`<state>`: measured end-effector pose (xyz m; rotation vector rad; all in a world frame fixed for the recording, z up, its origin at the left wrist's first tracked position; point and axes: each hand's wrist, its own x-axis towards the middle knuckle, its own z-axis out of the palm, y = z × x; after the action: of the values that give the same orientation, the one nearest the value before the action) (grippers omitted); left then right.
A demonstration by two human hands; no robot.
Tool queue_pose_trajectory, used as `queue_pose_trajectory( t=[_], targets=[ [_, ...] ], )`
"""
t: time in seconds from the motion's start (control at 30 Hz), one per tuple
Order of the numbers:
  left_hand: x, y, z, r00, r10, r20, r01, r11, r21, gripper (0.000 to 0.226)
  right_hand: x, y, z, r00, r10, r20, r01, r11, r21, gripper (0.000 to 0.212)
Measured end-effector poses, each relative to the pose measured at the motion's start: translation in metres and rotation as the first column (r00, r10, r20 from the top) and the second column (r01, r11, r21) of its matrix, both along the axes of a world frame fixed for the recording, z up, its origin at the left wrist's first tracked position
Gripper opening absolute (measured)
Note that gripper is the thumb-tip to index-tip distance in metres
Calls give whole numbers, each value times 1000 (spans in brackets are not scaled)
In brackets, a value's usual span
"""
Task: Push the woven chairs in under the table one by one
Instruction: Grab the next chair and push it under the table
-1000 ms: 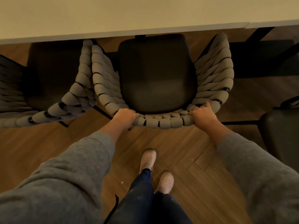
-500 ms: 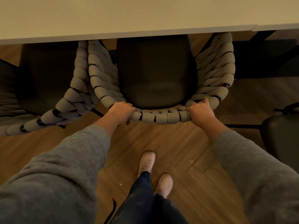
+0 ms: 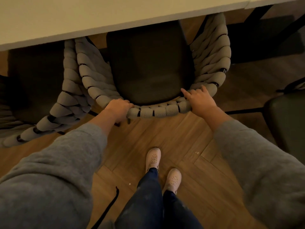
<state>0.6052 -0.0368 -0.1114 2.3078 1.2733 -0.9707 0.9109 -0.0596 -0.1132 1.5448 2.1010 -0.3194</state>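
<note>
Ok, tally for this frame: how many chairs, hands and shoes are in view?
Chairs: 3: middle chair, left chair, right chair, which is partly out of view
Hands: 2: left hand, right hand
Shoes: 2: left shoe, right shoe
Total: 7

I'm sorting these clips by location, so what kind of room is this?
Most likely a dining room or meeting room: a long pale table, a woven chair pushed partly under it with another chair close beside it, and a wood-plank floor.
</note>
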Motion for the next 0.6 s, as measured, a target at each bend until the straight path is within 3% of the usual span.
queue_pose_trajectory(
  t=[0.07,0.2,0.3,0.4,0.6],
  targets=[
    [0,2,2,1000,0,6,0,1000,-25,69,6,-10,5,991,-53,-121,59,997,46,90],
    [19,-7,12,990,69,124,-61,996,-70,88,29,-38,23,971,-76,-226,117,977,177,89],
    [70,-30,19,934,52,353,-64,998,24,94,69,-67,44,960,-126,-249,187,953,238,89],
    [146,-61,32,859,-87,505,11,988,152,93,127,-110,63,948,-225,-226,280,926,253,88],
    [291,-139,40,838,-350,419,268,932,242,96,233,-238,81,875,-437,-208,479,847,231,77]
  ],
)
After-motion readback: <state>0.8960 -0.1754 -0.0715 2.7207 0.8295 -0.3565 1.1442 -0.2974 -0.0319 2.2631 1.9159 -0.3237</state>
